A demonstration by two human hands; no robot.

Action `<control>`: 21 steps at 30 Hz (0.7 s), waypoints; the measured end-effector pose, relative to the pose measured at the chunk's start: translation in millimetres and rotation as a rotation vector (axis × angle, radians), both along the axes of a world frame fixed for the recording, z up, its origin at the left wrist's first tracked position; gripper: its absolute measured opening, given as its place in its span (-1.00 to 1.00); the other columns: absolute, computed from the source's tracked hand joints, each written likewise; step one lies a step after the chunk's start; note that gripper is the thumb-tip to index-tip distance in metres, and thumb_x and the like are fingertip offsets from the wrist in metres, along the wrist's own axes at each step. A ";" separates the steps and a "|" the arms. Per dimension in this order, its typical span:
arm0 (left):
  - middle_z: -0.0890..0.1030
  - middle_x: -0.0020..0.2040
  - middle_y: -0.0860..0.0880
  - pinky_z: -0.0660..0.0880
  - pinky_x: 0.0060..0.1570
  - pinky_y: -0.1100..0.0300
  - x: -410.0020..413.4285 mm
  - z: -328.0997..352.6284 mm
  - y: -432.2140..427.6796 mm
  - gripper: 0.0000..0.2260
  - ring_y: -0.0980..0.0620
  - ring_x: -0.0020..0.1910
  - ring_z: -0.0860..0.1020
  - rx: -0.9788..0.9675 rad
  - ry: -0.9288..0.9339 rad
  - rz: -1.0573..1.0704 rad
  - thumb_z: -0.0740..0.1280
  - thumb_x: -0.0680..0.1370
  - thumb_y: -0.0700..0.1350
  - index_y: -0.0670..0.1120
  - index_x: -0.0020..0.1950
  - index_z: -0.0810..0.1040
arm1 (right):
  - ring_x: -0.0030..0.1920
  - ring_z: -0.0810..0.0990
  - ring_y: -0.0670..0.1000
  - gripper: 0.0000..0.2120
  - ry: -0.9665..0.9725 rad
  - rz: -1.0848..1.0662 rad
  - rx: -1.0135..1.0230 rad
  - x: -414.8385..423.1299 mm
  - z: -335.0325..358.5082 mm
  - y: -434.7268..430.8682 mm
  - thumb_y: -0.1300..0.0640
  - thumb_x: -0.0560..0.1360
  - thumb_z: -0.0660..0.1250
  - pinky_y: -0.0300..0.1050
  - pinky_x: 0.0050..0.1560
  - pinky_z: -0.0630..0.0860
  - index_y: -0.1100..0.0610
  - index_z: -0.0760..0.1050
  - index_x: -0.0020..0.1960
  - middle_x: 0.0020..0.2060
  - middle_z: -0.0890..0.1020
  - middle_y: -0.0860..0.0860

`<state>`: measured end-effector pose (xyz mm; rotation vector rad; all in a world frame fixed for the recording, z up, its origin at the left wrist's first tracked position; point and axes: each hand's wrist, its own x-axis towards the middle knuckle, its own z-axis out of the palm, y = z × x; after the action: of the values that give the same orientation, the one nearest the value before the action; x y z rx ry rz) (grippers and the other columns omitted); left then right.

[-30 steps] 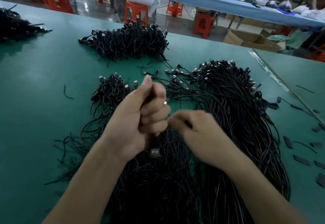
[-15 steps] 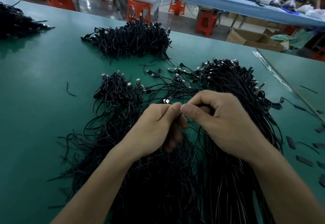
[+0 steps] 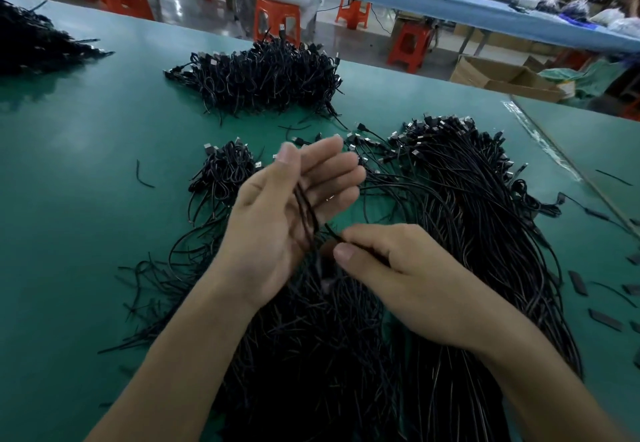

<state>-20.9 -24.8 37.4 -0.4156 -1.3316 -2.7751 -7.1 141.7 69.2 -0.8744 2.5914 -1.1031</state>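
We find the left hand (image 3: 287, 219) raised over the work, palm toward the camera, fingers straight and loosely spread, closing on nothing. A thin black cable (image 3: 306, 209) runs down across that palm between thumb and fingers; we cannot tell whether it is one strand or doubled. The right hand (image 3: 398, 278) sits just beside the heel of the left, and its thumb and forefinger pinch the lower stretch of the same cable, with the other fingers curled under.

Both hands are above a mass of loose cables (image 3: 478, 219) lying on the green table (image 3: 86, 216). A small bundle (image 3: 225, 171) lies just left of the left hand. A large heap of bundles (image 3: 266, 74) sits farther back. Flat black pieces (image 3: 578, 282) lie scattered near the table's right edge.
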 end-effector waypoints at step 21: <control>0.72 0.03 -0.14 0.62 -0.04 0.23 2.3 -0.5 1.2 -0.62 -0.05 0.02 0.70 0.015 -0.035 -0.011 0.22 0.59 0.07 -0.15 0.11 0.70 | -0.52 0.30 -0.04 -0.61 0.026 -0.107 0.091 0.0 -6.8 -5.4 -0.08 0.63 0.21 0.01 -0.47 0.33 0.03 0.38 -0.34 -0.54 0.39 -0.08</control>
<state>-18.5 -23.6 37.0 -0.3764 -1.3193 -2.8116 -7.1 136.3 62.4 -0.7423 2.7143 -0.9963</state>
